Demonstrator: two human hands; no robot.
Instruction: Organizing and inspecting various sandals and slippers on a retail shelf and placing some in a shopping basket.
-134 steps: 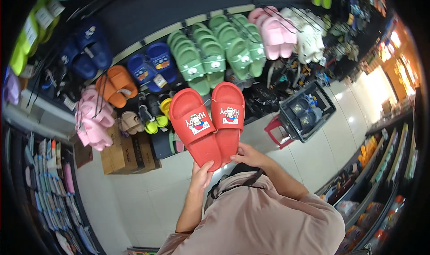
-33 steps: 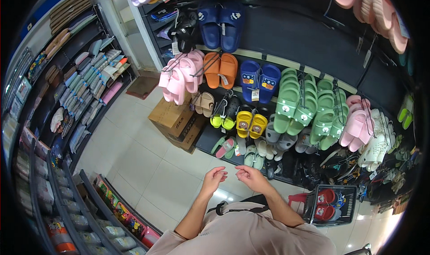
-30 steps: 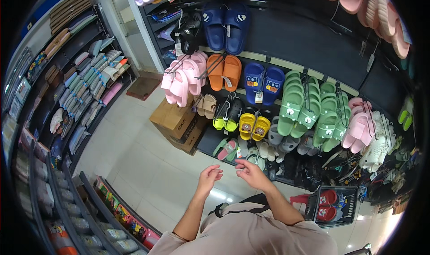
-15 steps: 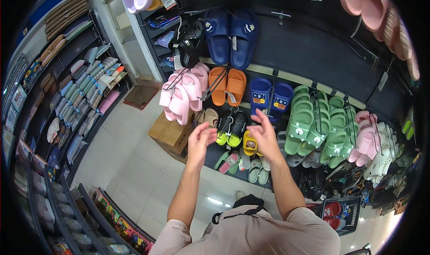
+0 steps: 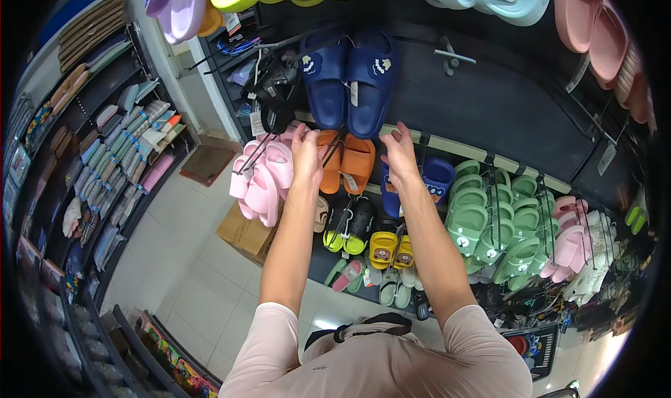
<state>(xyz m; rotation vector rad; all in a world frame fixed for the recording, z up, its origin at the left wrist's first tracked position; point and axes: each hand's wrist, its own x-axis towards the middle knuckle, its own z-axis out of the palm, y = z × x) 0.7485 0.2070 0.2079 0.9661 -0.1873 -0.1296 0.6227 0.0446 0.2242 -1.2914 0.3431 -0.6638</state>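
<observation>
Both my arms reach toward a wall display of slippers. Just below a pair of navy slides [image 5: 349, 83], my left hand [image 5: 306, 154] is raised with its fingers apart, holding nothing. It is in front of the gap between pink slippers [image 5: 262, 188] and orange slides [image 5: 358, 161]. My right hand [image 5: 400, 157] is open too, just below and right of the navy slides and partly covering a pair of blue slippers [image 5: 437, 175]. The navy slides hang side by side, with a white tag between them. Black sandals [image 5: 271, 94] hang to their left.
Green slippers [image 5: 470, 223] hang in rows at right. Yellow slippers [image 5: 383, 250] and black clogs [image 5: 362, 216] sit lower down. A cardboard box [image 5: 241, 226] stands on the floor. Metal hooks [image 5: 451, 57] jut from the panel. A basket [image 5: 545, 356] holds footwear.
Both hands have moved up and forward, from in front of the lower slippers to just under the navy slides. The view has come closer to the display.
</observation>
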